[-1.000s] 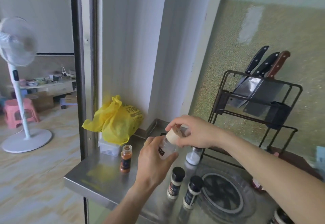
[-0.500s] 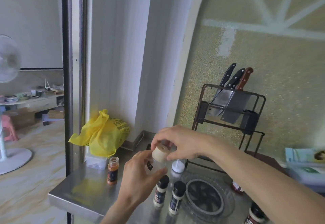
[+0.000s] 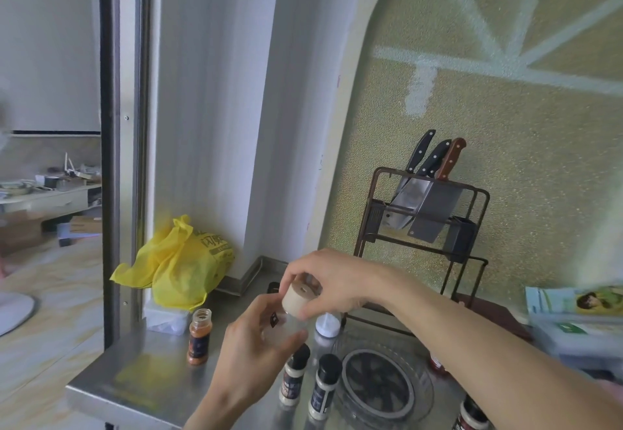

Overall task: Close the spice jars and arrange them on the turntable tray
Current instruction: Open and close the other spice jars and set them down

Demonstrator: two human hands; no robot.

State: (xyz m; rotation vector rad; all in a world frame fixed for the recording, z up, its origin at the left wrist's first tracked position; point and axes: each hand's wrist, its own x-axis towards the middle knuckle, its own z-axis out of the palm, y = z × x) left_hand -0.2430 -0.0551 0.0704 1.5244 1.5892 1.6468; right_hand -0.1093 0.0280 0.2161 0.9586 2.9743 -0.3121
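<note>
The left hand (image 3: 251,345) holds a clear jar (image 3: 286,323) up in the air, above the metal counter (image 3: 151,372). Its fingers wrap tight around the glass. The right hand (image 3: 333,281) comes in from the right, and its fingertips pinch the tan lid (image 3: 298,298) on top of the jar. The lid sits a bit tilted on the jar's neck.

Just below the hands, two jars with black caps (image 3: 325,385) stand side by side on the counter. Beside them on the right lies the round clear tray (image 3: 423,385), flat on the counter. A small white jar (image 3: 327,325) stands behind the tray, near the right wrist. A jar with orange spice (image 3: 199,337) stands alone on the left, and it has no lid on. One more jar (image 3: 470,416) peeks out at the bottom right, under the right arm. A red thing (image 3: 438,364) shows by the tray's far side, but it is too hidden to tell what it is.

A yellow bag (image 3: 182,266) sits at the back left of the counter. A knife rack (image 3: 428,213) with three knives stands by the green wall.
</note>
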